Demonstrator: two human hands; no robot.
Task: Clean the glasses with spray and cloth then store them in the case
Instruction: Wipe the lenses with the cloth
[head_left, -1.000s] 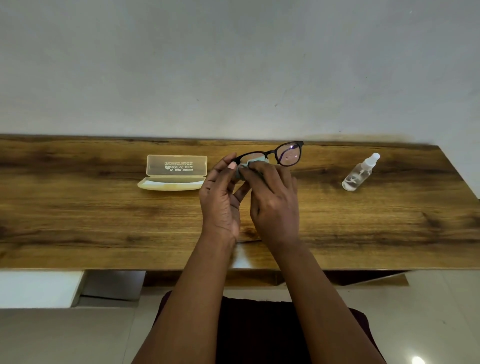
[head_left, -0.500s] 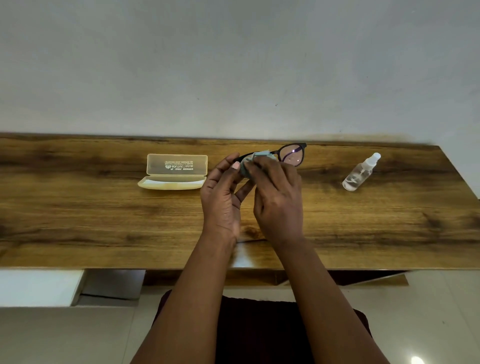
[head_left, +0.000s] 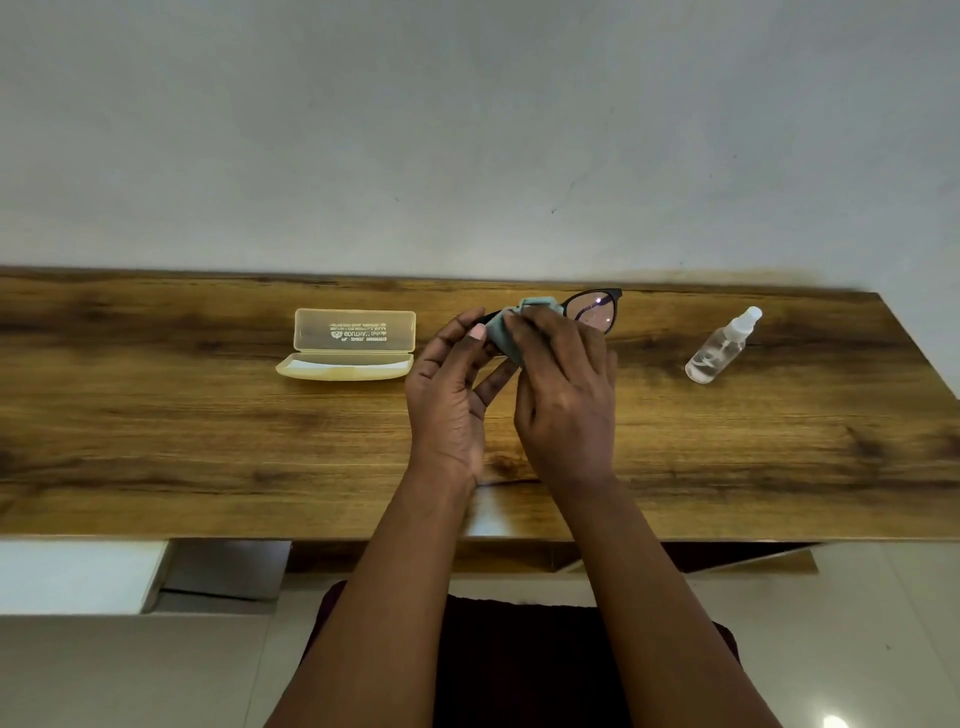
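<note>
Rubbing cloth (head_left: 511, 325) now slid up over left lens of glasses (head_left: 592, 312), pinched by right hand (head_left: 563, 384), left hand (head_left: 449, 395) pinching frame; open case (head_left: 348, 345) waiting left of glasses.

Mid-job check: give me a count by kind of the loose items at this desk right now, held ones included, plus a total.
Glasses: 1, black frame, held in the left hand
Cloths: 1, grey-green, pressed on the glasses by the right hand
Cases: 1, open, on the desk
Spray bottles: 1, clear, lying on the desk
Total: 4
</note>
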